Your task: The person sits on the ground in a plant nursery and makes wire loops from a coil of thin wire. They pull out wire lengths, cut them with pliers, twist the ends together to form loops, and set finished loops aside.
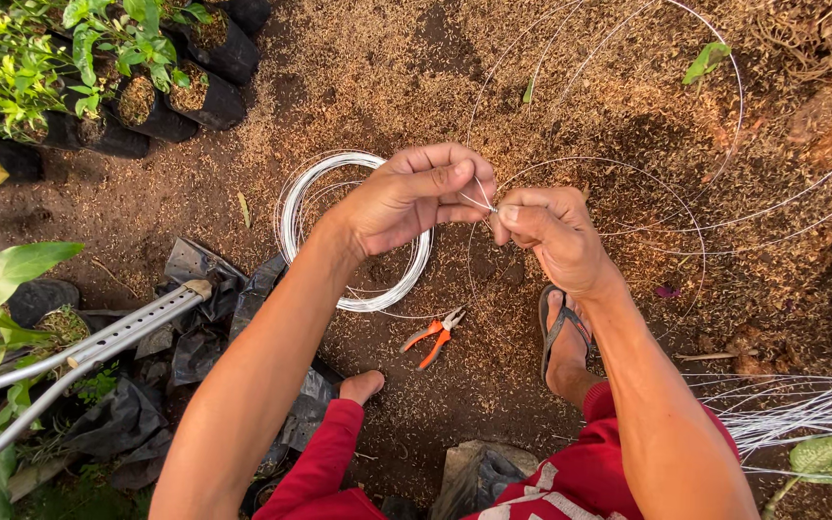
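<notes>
Thin wire (485, 200) pinched between left hand (414, 195) and right hand (551, 234).

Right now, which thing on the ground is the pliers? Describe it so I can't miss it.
Start at the coil of wire on the dirt below the left hand. Just past its lower right edge, left of the sandalled foot, lie the pliers. Their orange handles are the only bright colour on the brown ground.

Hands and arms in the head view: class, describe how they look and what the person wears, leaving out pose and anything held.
Both arms are bare to the top of the view, with no sleeves, gloves, watch or rings visible on the left hand or right hand. Lower down show red clothing with pale markings and a dark flip-flop.
</notes>
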